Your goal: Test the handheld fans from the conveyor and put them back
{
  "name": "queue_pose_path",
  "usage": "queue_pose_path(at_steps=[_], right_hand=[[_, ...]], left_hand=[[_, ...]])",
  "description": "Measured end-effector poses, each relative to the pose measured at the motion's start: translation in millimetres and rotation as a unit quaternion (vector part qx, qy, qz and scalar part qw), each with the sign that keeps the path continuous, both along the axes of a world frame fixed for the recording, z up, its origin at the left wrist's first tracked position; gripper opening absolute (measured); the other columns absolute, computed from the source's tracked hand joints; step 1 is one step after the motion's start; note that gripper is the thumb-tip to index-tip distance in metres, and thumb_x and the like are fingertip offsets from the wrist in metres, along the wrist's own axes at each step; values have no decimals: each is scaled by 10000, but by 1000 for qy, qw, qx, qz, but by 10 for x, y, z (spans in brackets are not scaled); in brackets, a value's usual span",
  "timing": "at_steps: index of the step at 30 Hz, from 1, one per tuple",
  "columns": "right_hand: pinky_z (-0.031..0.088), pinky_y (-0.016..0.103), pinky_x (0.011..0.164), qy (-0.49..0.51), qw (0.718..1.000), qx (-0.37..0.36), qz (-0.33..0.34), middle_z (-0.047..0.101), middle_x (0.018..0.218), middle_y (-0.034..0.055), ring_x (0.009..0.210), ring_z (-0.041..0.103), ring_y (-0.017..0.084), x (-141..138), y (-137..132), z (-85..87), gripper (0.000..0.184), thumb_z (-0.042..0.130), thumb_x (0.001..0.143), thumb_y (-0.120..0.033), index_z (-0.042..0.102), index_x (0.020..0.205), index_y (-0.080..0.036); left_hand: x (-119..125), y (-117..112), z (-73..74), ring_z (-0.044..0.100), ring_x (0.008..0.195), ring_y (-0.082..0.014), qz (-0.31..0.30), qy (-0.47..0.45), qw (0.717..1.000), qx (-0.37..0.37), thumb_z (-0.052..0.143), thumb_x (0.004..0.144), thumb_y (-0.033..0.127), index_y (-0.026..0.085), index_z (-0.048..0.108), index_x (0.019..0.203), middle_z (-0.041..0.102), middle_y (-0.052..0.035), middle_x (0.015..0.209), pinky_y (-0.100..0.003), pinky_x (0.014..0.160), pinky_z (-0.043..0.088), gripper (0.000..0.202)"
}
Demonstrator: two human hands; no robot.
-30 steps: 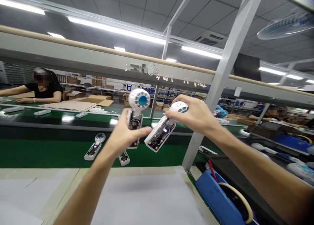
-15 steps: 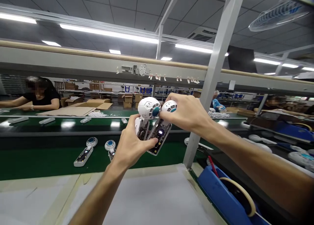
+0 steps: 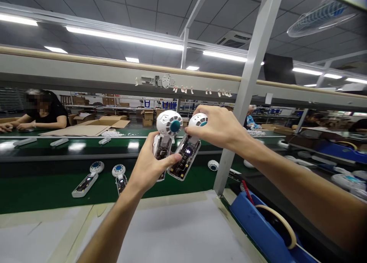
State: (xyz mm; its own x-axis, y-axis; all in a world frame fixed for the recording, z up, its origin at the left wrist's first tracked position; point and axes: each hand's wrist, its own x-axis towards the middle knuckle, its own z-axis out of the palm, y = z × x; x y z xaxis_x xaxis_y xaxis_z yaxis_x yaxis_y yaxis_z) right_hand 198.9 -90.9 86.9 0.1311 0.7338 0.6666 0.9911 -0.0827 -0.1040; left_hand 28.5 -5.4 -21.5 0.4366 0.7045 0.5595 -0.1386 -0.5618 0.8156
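My left hand (image 3: pixel 149 167) is closed round the handle of a white hand-held fan (image 3: pixel 168 127) with a teal hub, held upright in front of me. My right hand (image 3: pixel 219 126) grips the round head of a second white fan (image 3: pixel 186 152), whose open handle shows a circuit board and a small lit point. The two fan heads sit side by side, close to touching. Both are held above the green conveyor belt (image 3: pixel 51 184).
Two more open fans (image 3: pixel 86 179) (image 3: pixel 119 176) lie on the belt at left, another (image 3: pixel 213 165) by the grey post (image 3: pixel 243 91). A blue bin (image 3: pixel 258 228) with a tape roll is at lower right. A person (image 3: pixel 43 110) works across the line. A white mat (image 3: pixel 172 232) covers the near table.
My hands brought the two fans together from apart. The left fan's head turned to face me. The fans on the belt drifted left.
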Motion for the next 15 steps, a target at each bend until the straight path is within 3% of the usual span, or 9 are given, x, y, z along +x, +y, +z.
queue_pose_path(at_steps=[5, 10, 13, 15], right_hand=[[345, 268, 503, 11, 1000, 1, -6, 681, 715, 15, 577, 562, 155, -21, -75, 45, 275, 698, 715, -451, 667, 775, -184], [376, 266, 506, 25, 1000, -4, -4, 696, 766, 32, 622, 598, 170, 22, -82, 54, 303, 709, 723, -479, 666, 784, -185], [411, 257, 463, 91, 991, -96, -2, 709, 790, 36, 605, 622, 180, 161, -137, -52, 342, 739, 692, -491, 679, 850, -193], [428, 246, 437, 172, 967, -187, 4, 710, 771, 28, 587, 635, 181, 378, -268, -184, 353, 763, 666, -476, 685, 859, -191]], left_hand=[[-73, -1, 40, 682, 667, -165, 8, -62, 997, -36, 788, 764, 504, 215, 530, 1195, 676, -16, 888, -279, 648, 549, 579], [-121, 20, 103, 692, 603, -176, 29, -94, 992, -76, 783, 752, 504, 231, 510, 1162, 661, -3, 866, -256, 491, 546, 563], [-237, 50, 150, 634, 475, -167, 51, -105, 987, -107, 803, 717, 505, 221, 525, 1113, 680, -5, 794, -259, 391, 510, 560], [-358, 97, 130, 608, 436, -157, 61, -114, 985, -118, 838, 687, 469, 203, 551, 1093, 683, -5, 743, -241, 370, 489, 564]])
